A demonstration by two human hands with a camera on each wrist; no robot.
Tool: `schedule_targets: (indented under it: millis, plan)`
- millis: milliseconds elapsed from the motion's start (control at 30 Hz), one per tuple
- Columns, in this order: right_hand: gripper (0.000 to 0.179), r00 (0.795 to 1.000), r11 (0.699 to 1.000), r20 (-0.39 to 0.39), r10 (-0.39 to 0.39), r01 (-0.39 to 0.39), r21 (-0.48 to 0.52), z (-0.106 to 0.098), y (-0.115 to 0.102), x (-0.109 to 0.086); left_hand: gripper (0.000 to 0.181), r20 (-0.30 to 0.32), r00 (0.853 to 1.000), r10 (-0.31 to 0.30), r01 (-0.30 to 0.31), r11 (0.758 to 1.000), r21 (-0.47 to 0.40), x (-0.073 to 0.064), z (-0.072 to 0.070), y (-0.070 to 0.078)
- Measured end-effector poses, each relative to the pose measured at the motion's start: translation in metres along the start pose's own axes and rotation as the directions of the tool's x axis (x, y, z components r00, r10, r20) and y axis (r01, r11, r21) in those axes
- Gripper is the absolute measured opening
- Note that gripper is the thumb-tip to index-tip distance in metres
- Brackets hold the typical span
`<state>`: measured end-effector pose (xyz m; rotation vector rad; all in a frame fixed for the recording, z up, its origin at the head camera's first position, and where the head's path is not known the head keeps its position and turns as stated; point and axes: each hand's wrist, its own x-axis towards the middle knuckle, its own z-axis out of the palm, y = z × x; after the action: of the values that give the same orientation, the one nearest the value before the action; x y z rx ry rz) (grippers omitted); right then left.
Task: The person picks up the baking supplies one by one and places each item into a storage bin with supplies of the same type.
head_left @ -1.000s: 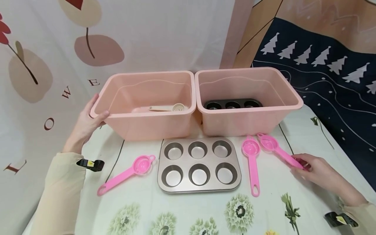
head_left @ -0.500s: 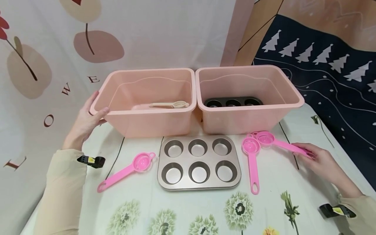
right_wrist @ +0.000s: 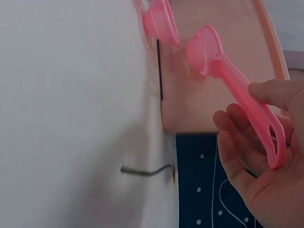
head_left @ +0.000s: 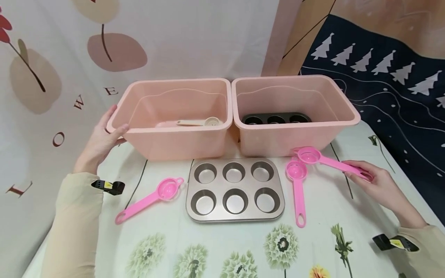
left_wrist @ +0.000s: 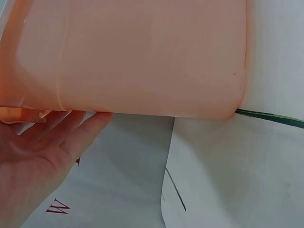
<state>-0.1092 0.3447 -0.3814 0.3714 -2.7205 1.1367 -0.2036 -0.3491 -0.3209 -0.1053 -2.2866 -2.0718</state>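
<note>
My left hand (head_left: 99, 144) holds the outer end of the left pink bin (head_left: 174, 144), its thumb over the front rim; in the left wrist view the fingers (left_wrist: 80, 135) lie against the bin's edge. A pink egg separator (head_left: 333, 163) is pinched by its handle in my right hand (head_left: 382, 189), cup pointing left before the right pink bin (head_left: 278, 141). In the right wrist view the raised egg separator (right_wrist: 242, 97) hangs apart from another one. That second egg separator (head_left: 299, 197) lies right of a silver muffin tin (head_left: 222, 186); a third egg separator (head_left: 139, 206) lies left of it.
Inside the left bin lies a beige long-handled tool with a round cup (head_left: 189, 122). The right bin contains a dark muffin tin (head_left: 266, 119), partly hidden by the front wall. A flower-print cloth (head_left: 260, 247) covers the table; hanging fabric (head_left: 194, 42) stands behind the bins.
My right hand has lifted the egg separator off the table and moved it slightly up toward the right bin. The left hand stays on the left bin; the camera view has shifted a little.
</note>
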Motion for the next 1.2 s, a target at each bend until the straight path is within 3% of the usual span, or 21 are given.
schedule_targets:
  millis: [367,733,1200]
  plan:
    - [0.034,0.999,0.995,0.043,0.002,-0.006,0.095,0.022,-0.013,0.014,0.082,-0.002,1.0,-0.017,0.017,1.0,0.017,0.002,0.001,0.001]
    - [0.033,0.989,0.969,0.085,-0.121,0.099,0.225,0.051,-0.024,0.03,0.08,-0.011,1.0,-0.011,0.012,1.0,0.023,0.001,0.002,0.0]
    - [0.035,0.98,0.956,0.128,-0.155,0.116,0.27,0.076,-0.043,0.046,0.08,0.001,1.0,-0.006,0.006,1.0,0.021,0.002,0.003,0.002]
